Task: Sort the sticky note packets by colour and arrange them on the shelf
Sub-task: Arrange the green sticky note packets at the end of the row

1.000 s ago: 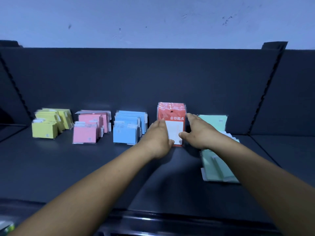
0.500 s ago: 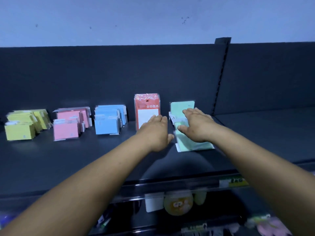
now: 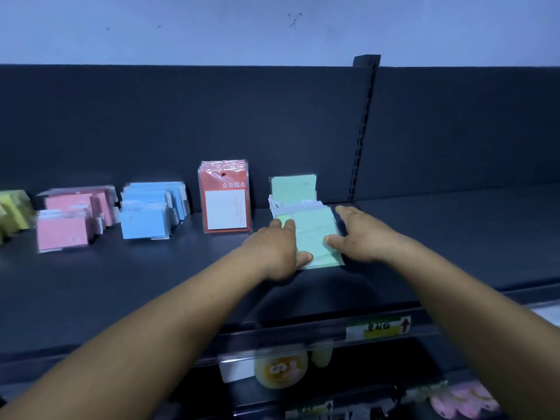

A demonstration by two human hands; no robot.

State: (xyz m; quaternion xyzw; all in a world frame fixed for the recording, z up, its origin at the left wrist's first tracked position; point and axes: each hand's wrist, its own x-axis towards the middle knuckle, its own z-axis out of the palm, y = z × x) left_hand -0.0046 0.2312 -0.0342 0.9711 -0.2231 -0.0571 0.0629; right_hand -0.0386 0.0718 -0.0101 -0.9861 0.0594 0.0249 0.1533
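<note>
On the dark shelf (image 3: 151, 283) the packets stand in colour groups: yellow (image 3: 12, 210) at the far left, then pink (image 3: 69, 219), blue (image 3: 151, 210) and a red stack (image 3: 225, 198). To the right, green packets (image 3: 315, 234) lie flat in a pile, with one green packet (image 3: 292, 189) upright behind them. My left hand (image 3: 278, 247) touches the pile's left edge, its thumb at the front corner. Along the pile's right side lies my right hand (image 3: 363, 234), fingers straight, thumb on the top packet.
A slotted upright post (image 3: 363, 125) divides the back panel just right of the green pile. A yellow-green price label (image 3: 375, 327) sits on the shelf's front rail. Below hang a round yellow item (image 3: 281, 368) and pink items (image 3: 463, 401).
Both hands left the red stack and moved right to the green pile. My left hand now touches it. The view has swung right and down.
</note>
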